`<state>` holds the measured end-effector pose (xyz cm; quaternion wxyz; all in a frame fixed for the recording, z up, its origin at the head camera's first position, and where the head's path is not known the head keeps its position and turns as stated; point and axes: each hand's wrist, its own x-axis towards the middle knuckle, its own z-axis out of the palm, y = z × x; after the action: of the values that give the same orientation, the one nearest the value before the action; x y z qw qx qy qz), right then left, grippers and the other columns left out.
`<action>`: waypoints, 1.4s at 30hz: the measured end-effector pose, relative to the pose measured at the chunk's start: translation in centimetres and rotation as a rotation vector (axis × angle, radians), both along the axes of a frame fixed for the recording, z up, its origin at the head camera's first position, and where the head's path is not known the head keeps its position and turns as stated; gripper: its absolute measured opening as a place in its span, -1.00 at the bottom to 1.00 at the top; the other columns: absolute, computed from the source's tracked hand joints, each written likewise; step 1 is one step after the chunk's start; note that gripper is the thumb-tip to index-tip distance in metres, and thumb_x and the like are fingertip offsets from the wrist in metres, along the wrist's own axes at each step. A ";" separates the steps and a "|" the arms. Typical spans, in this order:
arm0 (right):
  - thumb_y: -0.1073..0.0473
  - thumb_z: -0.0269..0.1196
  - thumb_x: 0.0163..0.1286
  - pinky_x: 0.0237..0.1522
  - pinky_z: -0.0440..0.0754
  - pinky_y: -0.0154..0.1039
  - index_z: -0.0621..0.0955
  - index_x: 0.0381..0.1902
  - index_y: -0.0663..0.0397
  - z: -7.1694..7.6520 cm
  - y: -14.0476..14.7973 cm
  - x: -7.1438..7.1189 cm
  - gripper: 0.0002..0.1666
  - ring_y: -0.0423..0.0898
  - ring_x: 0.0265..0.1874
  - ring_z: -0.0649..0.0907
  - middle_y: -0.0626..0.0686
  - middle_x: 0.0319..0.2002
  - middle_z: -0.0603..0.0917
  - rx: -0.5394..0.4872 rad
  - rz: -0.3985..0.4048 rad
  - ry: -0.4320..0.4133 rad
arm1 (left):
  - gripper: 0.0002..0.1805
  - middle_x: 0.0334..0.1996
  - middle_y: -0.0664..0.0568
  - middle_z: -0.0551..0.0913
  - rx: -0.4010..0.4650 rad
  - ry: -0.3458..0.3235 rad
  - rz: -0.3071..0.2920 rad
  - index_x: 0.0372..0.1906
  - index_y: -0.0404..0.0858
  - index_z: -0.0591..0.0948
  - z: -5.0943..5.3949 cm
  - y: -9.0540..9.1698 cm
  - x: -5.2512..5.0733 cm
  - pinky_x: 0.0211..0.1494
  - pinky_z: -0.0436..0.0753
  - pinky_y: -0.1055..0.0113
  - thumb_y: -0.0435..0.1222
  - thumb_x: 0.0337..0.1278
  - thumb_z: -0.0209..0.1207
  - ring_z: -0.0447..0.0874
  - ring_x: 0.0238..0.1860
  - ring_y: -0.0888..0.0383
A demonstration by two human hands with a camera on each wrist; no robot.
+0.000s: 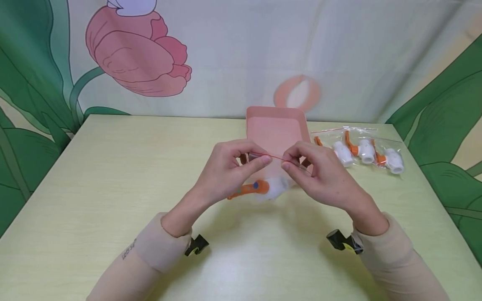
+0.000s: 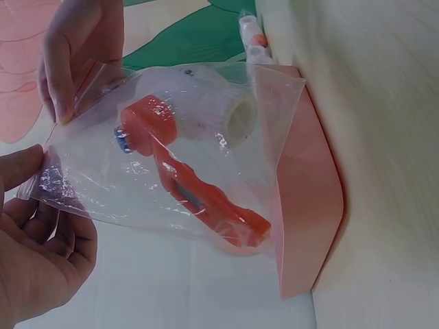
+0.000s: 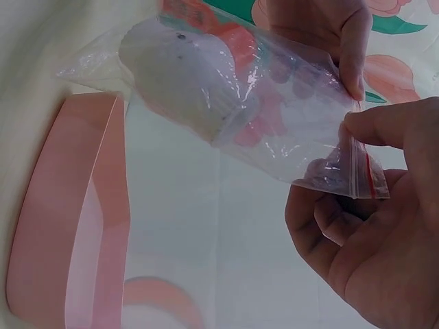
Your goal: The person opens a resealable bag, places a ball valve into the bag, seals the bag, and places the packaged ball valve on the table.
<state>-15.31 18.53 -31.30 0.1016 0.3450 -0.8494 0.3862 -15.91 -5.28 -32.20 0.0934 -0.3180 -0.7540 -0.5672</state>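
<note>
My left hand (image 1: pixel 226 171) and right hand (image 1: pixel 326 177) pinch the top edge of a clear zip bag (image 2: pixel 82 175) between thumbs and fingers, side by side along its red seal line (image 3: pixel 370 175). Inside the bag hangs a white plastic ball valve (image 1: pixel 276 188) with an orange lever handle (image 2: pixel 199 199) and a blue cap. The bag is held above the table, in front of a pink tray (image 1: pixel 278 129). In the right wrist view the valve's white body (image 3: pixel 182 72) shows through the film. Whether the seal is closed along its whole length I cannot tell.
Several similar white-and-orange valves in clear bags (image 1: pixel 366 151) lie on the pale table (image 1: pixel 132 175) to the right of the tray. Behind the table hangs a curtain (image 1: pixel 233 54) with flower and leaf prints. Small black devices (image 1: pixel 197 244) are strapped at both wrists.
</note>
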 end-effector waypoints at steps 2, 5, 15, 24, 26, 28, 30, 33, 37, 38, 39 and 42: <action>0.37 0.33 0.41 -0.56 0.46 -0.29 0.64 -0.23 0.05 0.0 0.1 0.0 -0.88 -0.17 -0.38 0.55 -0.14 -0.38 0.61 0.006 -0.003 -0.004 | -0.94 -0.44 0.21 0.70 -0.002 0.005 0.005 -0.27 -0.19 0.81 0.1 -0.1 0.0 -0.33 0.54 0.27 -0.37 0.29 0.36 0.52 -0.43 0.21; 0.37 0.33 0.42 -0.55 0.45 -0.29 0.62 -0.22 0.05 0.0 0.2 0.0 -0.88 -0.17 -0.37 0.55 -0.14 -0.36 0.61 0.011 -0.006 -0.001 | -0.94 -0.44 0.19 0.70 -0.006 0.006 0.005 -0.28 -0.18 0.82 0.2 -0.2 -0.1 -0.34 0.53 0.27 -0.36 0.29 0.36 0.51 -0.44 0.20; 0.37 0.32 0.43 -0.53 0.42 -0.29 0.59 -0.21 0.05 0.0 0.8 -0.1 -0.86 -0.17 -0.43 0.50 -0.13 -0.41 0.53 0.035 -0.024 0.031 | -0.91 -0.41 0.17 0.72 -0.025 -0.020 0.009 -0.22 -0.22 0.83 0.3 -0.8 -0.4 -0.31 0.53 0.27 -0.37 0.33 0.33 0.54 -0.40 0.10; 0.41 0.30 0.43 -0.45 0.48 -0.31 0.60 -0.21 0.07 0.0 1.2 -0.1 -0.86 -0.18 -0.39 0.54 -0.12 -0.40 0.55 0.041 -0.026 0.034 | -0.94 -0.45 0.22 0.71 -0.045 -0.007 0.045 -0.26 -0.20 0.84 0.6 -1.2 -0.4 -0.31 0.54 0.26 -0.34 0.27 0.38 0.56 -0.40 0.18; 0.41 0.31 0.43 -0.46 0.49 -0.30 0.61 -0.21 0.08 0.0 1.2 0.0 -0.86 -0.18 -0.40 0.53 -0.12 -0.40 0.55 0.039 -0.028 0.036 | -0.95 -0.46 0.20 0.71 -0.042 -0.005 0.054 -0.28 -0.19 0.85 0.6 -1.3 -0.5 -0.32 0.55 0.25 -0.34 0.25 0.40 0.56 -0.41 0.20; 0.41 0.32 0.42 -0.48 0.49 -0.30 0.62 -0.21 0.08 0.0 1.3 0.0 -0.87 -0.18 -0.43 0.52 -0.12 -0.41 0.55 0.036 -0.038 0.032 | -0.96 -0.47 0.20 0.72 -0.038 -0.005 0.060 -0.29 -0.18 0.85 0.7 -1.4 -0.5 -0.32 0.55 0.25 -0.35 0.24 0.41 0.56 -0.42 0.21; 0.39 0.33 0.42 -0.50 0.48 -0.30 0.63 -0.23 0.08 0.1 1.3 0.1 -0.88 -0.17 -0.46 0.51 -0.11 -0.42 0.56 0.031 -0.051 0.022 | -0.96 -0.47 0.18 0.72 -0.034 -0.004 0.060 -0.30 -0.18 0.85 0.7 -1.5 -0.5 -0.32 0.55 0.25 -0.36 0.23 0.42 0.56 -0.42 0.22; 0.37 0.35 0.41 -0.52 0.49 -0.32 0.64 -0.24 0.08 0.2 1.4 0.2 -0.89 -0.17 -0.50 0.52 -0.10 -0.42 0.59 0.030 -0.070 0.001 | -0.96 -0.47 0.20 0.73 -0.029 -0.003 0.062 -0.32 -0.16 0.85 0.7 -1.5 -0.5 -0.32 0.56 0.25 -0.36 0.21 0.43 0.57 -0.43 0.22; 0.36 0.36 0.40 -0.46 0.55 -0.34 0.66 -0.25 0.09 0.4 1.4 0.2 -0.91 -0.16 -0.50 0.55 -0.09 -0.40 0.63 0.036 -0.084 -0.027 | -0.94 -0.50 0.23 0.72 -0.027 -0.006 0.075 -0.34 -0.12 0.86 0.8 -1.7 -0.5 -0.36 0.55 0.25 -0.35 0.17 0.45 0.57 -0.47 0.18; 0.35 0.37 0.40 -0.46 0.55 -0.34 0.66 -0.25 0.10 0.4 1.4 0.3 -0.92 -0.16 -0.50 0.56 -0.09 -0.40 0.64 0.036 -0.087 -0.034 | -0.94 -0.50 0.23 0.71 -0.027 -0.008 0.078 -0.34 -0.12 0.86 0.8 -1.7 -0.5 -0.38 0.55 0.25 -0.36 0.16 0.46 0.56 -0.48 0.17; 0.34 0.38 0.40 -0.46 0.55 -0.34 0.67 -0.25 0.09 0.4 1.4 0.2 -0.92 -0.16 -0.50 0.56 -0.09 -0.40 0.64 0.036 -0.092 -0.038 | -0.95 -0.51 0.23 0.71 -0.028 -0.010 0.082 -0.34 -0.12 0.86 0.8 -1.7 -0.5 -0.39 0.54 0.26 -0.35 0.15 0.47 0.56 -0.48 0.16; 0.29 0.40 0.38 -0.51 0.51 -0.34 0.68 -0.28 0.07 0.5 1.5 0.2 -0.93 -0.14 -0.52 0.55 -0.09 -0.43 0.63 0.032 -0.114 -0.049 | -0.97 -0.53 0.24 0.70 -0.032 -0.015 0.090 -0.34 -0.14 0.86 0.9 -1.8 -0.5 -0.43 0.52 0.29 -0.33 0.12 0.49 0.54 -0.51 0.15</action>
<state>-15.11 20.04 -30.84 0.0971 0.2880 -0.8760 0.3746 -16.41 -7.13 -31.31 0.1081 -0.2811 -0.7771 -0.5527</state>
